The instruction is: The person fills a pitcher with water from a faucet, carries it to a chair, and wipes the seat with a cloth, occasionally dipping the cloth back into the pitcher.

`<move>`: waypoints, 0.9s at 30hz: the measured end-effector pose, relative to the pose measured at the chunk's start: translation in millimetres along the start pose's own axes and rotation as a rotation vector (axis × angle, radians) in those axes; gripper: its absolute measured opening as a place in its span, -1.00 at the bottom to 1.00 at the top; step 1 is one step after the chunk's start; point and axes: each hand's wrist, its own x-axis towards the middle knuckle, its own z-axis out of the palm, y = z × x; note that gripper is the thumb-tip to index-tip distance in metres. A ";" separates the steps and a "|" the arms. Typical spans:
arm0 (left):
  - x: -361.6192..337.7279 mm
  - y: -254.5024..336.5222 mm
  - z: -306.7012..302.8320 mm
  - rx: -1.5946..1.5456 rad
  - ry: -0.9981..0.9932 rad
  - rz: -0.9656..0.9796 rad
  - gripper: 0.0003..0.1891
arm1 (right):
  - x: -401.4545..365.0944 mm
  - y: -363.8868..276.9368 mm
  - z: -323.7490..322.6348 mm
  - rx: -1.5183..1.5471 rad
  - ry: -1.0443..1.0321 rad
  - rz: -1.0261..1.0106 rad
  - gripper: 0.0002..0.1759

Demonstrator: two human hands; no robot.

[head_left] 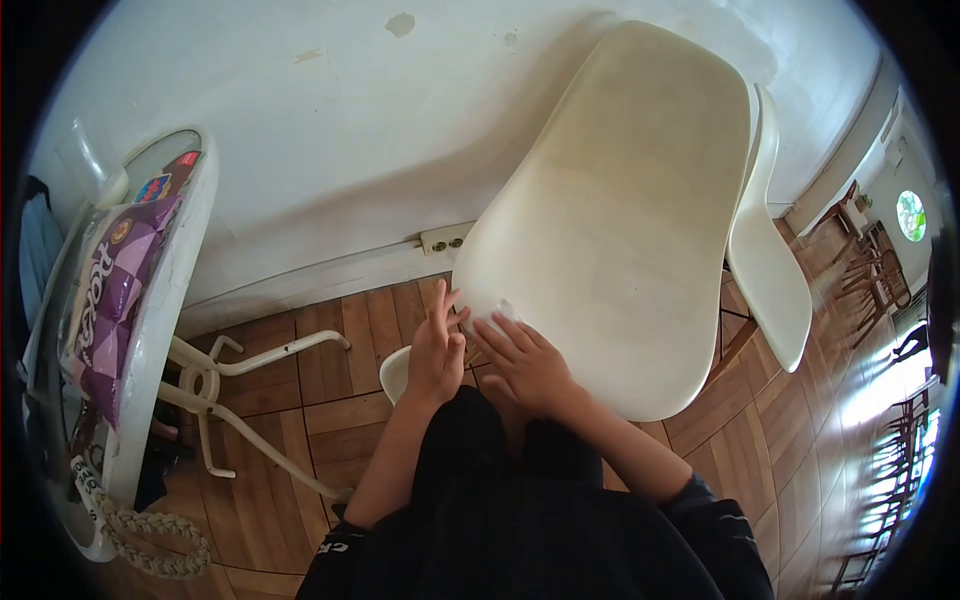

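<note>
Near the middle of the frame, the left hand (435, 352) is up with its fingers spread, and it has nothing in it that I can see. The right hand (528, 365) lies flat, palm down, over a small white cloth (507, 310), maybe a wipe, at the lower left edge of the big white chair (640, 220).

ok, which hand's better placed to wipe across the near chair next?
Right, likely: the right hand lies on the near white shell chair, against what looks like a white tissue. The left hand is at the chair's edge, fingers spread, no tissue visible in it.
</note>
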 end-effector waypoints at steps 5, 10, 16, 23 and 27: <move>0.4 4.7 -2.1 0.104 -0.043 -0.031 -0.14 | -32.6 0.3 -18.1 -0.012 -0.051 0.038 -0.29; -0.4 5.5 -3.7 0.073 -0.071 -0.064 -0.14 | -94.8 9.0 -58.7 -0.067 -0.229 0.112 -0.31; -0.8 1.0 -3.1 -0.057 -0.024 -0.101 -0.13 | -42.0 16.3 -35.0 -0.019 -0.182 0.054 -0.33; -3.3 5.7 0.7 0.064 -0.031 -0.086 -0.13 | -9.4 21.7 -20.8 0.084 -0.086 0.084 -0.35; -5.3 4.3 2.5 0.127 -0.018 -0.050 -0.14 | -70.9 22.5 -59.6 0.025 -0.227 0.100 -0.34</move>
